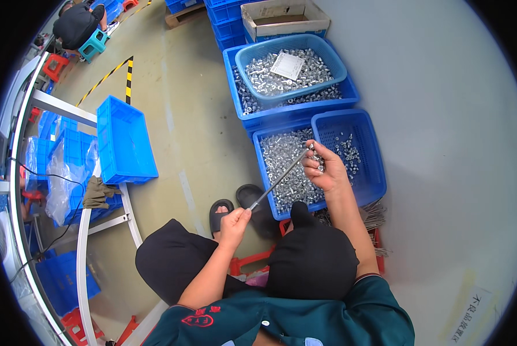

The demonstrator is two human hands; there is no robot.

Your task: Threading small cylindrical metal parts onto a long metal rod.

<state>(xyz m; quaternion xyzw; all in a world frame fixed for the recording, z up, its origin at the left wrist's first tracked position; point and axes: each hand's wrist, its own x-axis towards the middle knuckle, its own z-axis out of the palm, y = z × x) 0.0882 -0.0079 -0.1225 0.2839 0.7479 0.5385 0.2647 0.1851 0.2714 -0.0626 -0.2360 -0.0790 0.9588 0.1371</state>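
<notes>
My left hand (234, 226) is closed around the lower end of a thin metal rod (277, 181), which slants up to the right. At the rod's far end, my right hand (331, 172) has its fingers curled around several small silver metal parts (318, 161), shaped like nuts or short sleeves. One of them is at the rod's tip; whether it is threaded on the rod I cannot tell. Both hands are above my knees and a blue crate (266, 181) filled with similar parts. Beside that crate, partly under my right forearm, a darker blue basket (373, 167) holds some loose parts.
Farther off, a light blue basket (340, 72) of metal parts sits on a larger blue crate (235, 86). An open carton (286, 30) stands behind. At left are a white frame (83, 254) and a blue bin (126, 141). Another person (77, 26) sits far left.
</notes>
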